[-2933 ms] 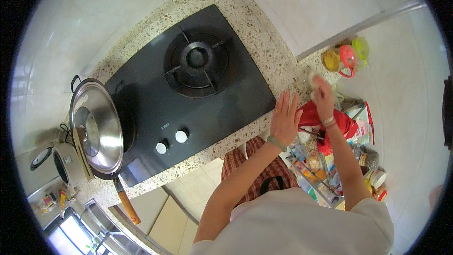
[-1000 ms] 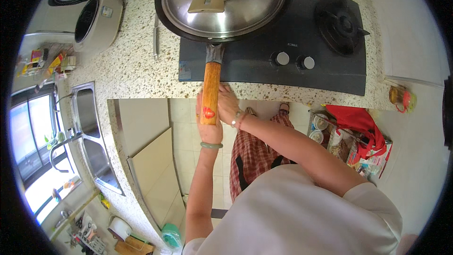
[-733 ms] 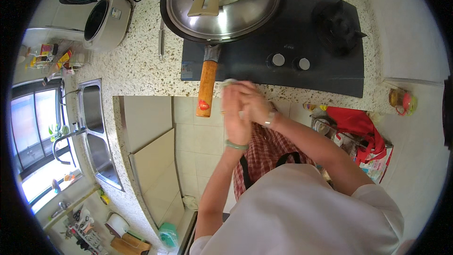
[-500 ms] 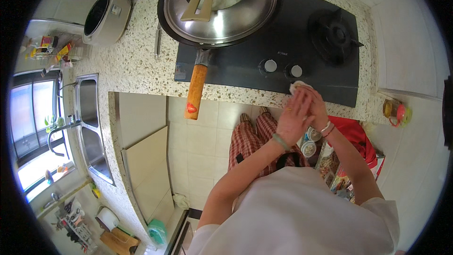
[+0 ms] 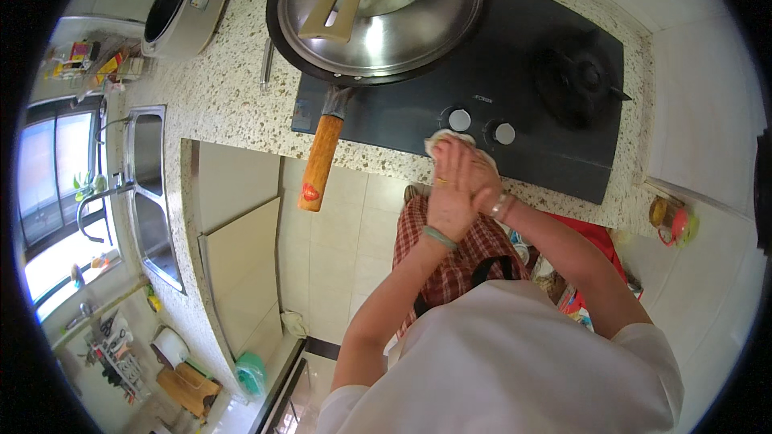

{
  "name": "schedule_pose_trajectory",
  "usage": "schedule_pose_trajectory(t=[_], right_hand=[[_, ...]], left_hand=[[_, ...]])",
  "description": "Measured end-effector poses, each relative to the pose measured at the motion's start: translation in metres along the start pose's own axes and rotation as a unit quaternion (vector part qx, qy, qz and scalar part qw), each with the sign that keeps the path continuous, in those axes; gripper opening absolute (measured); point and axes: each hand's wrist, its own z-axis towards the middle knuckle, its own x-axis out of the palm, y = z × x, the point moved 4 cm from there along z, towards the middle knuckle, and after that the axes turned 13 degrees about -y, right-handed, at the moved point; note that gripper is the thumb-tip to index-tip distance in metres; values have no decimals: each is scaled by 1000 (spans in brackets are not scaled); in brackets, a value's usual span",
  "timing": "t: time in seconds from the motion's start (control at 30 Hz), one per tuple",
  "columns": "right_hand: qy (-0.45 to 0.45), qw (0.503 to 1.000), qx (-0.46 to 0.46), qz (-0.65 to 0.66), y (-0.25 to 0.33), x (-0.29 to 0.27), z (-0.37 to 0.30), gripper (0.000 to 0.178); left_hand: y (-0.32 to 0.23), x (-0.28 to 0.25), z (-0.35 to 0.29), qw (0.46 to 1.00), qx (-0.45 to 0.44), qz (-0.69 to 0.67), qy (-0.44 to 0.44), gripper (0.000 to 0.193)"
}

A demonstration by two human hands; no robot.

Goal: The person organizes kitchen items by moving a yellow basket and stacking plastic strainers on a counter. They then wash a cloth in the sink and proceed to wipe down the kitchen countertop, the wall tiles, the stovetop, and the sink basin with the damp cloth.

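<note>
A white cloth (image 5: 444,138) lies at the front edge of the black gas hob (image 5: 418,116), by the left knob (image 5: 459,120). My right hand (image 5: 486,178) presses on the cloth, its fingers partly hidden. Across it lies my left hand (image 5: 453,197), fingers stretched out flat and close together. A bracelet circles each wrist. To the left on the hob stands a wok (image 5: 277,40) with a wooden handle (image 5: 320,162) jutting past the counter edge. Its steel lid (image 5: 386,40) is on, and a beige slotted spatula (image 5: 344,0) rests across the lid.
The bare burner (image 5: 587,76) and second knob (image 5: 504,133) are at the right. An opened rice cooker (image 5: 181,20) stands far left on the speckled counter (image 5: 233,88). A double sink (image 5: 153,193) is at left. Bags and a red cloth (image 5: 591,241) sit low at right.
Both hands and the cloth have slid left along the hob's front edge, from right of the second knob to below the left knob. The view has shifted slightly.
</note>
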Motion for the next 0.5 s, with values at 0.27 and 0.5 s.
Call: schedule_pose_trajectory(t=[0.27, 0.5], right_hand=[[-55, 992, -99, 53, 51, 48, 100, 55], [-75, 931, -23, 357, 1, 0, 11, 56]], left_hand=[[72, -52, 27, 982, -60, 115, -136, 66], [-14, 3, 12, 995, -49, 44, -77, 75]])
